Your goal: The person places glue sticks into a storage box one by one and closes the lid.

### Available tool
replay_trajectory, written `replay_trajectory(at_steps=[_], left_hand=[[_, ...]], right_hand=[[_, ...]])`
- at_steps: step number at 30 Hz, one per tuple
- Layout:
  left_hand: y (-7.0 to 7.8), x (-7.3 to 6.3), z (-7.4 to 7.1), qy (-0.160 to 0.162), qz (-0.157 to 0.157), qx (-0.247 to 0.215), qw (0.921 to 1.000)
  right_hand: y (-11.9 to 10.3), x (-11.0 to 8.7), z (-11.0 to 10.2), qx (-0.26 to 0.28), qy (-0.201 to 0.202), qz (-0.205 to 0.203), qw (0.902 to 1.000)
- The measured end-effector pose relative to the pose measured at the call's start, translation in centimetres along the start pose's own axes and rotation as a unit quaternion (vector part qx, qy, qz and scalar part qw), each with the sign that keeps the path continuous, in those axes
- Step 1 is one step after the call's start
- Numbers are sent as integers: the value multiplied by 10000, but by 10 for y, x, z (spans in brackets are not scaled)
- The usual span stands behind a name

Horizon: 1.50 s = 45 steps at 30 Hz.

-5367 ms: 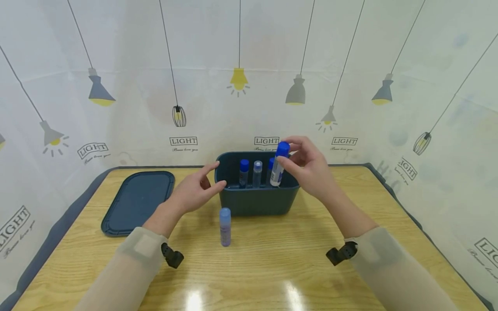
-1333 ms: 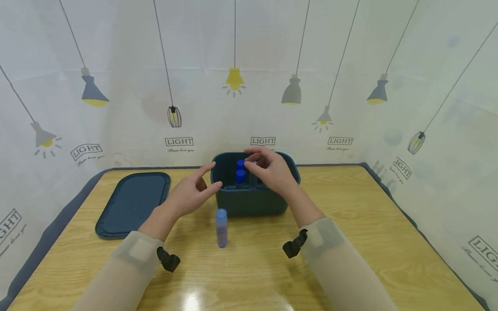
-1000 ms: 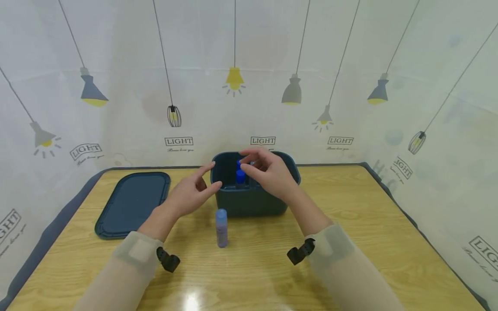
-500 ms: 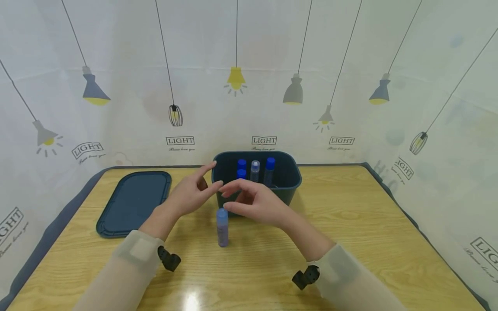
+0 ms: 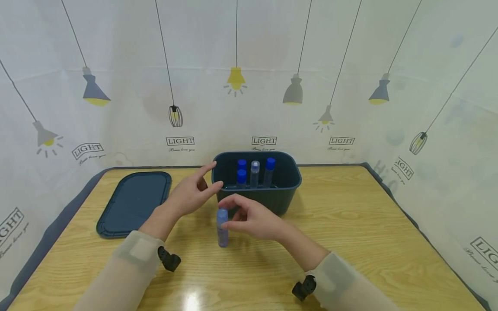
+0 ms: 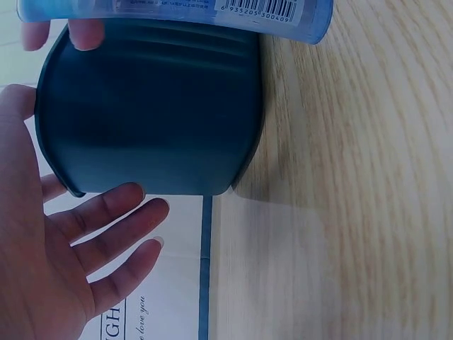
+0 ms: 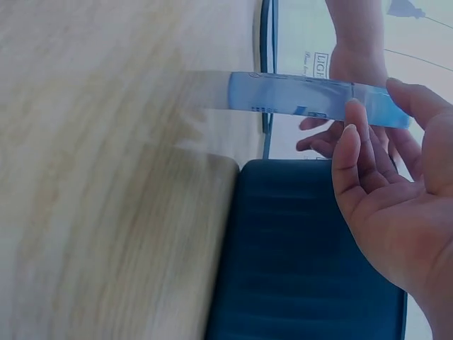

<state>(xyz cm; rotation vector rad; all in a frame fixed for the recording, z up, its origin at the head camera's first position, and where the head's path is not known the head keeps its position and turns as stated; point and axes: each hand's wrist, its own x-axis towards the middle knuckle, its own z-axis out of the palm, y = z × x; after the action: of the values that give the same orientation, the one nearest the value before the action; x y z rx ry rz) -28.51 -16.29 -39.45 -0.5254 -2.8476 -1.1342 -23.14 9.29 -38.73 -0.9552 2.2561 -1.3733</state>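
Note:
A translucent blue glue stick (image 5: 222,237) stands upright on the table in front of the dark teal bin (image 5: 268,199). My right hand (image 5: 254,219) has its thumb and fingers curled round the upper part of that stick, near the cap. In the right wrist view, thumb and fingertips lie on opposite edges of the glue stick (image 7: 297,95). My left hand (image 5: 190,192) rests at the bin's left end, thumb and forefinger spread and touching its rim. Inside the bin stand several sticks, including a clear-capped stick (image 5: 254,175) and a blue-capped stick (image 5: 269,172); their lower parts are hidden.
A flat teal lid (image 5: 136,203) lies at the left of the wooden table (image 5: 350,242), partly behind my left forearm. A white curtain (image 5: 206,52) printed with lamps hangs along the table's back edge and sides.
My right hand first put a blue-capped glue stick into the bin, then came out over the front and down to the glue stick on the table. My left hand stayed at the rim.

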Motion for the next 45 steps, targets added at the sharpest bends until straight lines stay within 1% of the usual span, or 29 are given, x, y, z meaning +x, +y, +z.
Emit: replay_trajectory(at_steps=[9, 19, 24, 29, 34, 36, 41, 45], left_hand=[[0, 1, 1, 11, -18, 36, 10000], [1, 0, 1, 11, -74, 29, 10000], [0, 0, 1, 7, -73, 24, 10000], [1, 0, 0, -17, -89, 17, 10000], [1, 0, 0, -67, -111, 27, 9999], [2, 0, -1, -85, -127, 33, 9999], [2, 0, -1, -94, -150, 51, 9998], [2, 0, 0, -80, -142, 36, 9999]], right_hand=[[5, -1, 6, -70, -1, 40, 10000], [8, -1, 7, -186, 96, -49, 9998], [4, -6, 3, -180, 207, -118, 9996], [-6, -13, -7, -135, 351, -283, 9989], [-17, -22, -21, -278, 670, -457, 9963], [-22, -26, -27, -343, 866, -555, 9941], [-35, -34, -47, -395, 1329, -1009, 9852], [-42, -38, -65, -222, 1543, -1318, 9789]])
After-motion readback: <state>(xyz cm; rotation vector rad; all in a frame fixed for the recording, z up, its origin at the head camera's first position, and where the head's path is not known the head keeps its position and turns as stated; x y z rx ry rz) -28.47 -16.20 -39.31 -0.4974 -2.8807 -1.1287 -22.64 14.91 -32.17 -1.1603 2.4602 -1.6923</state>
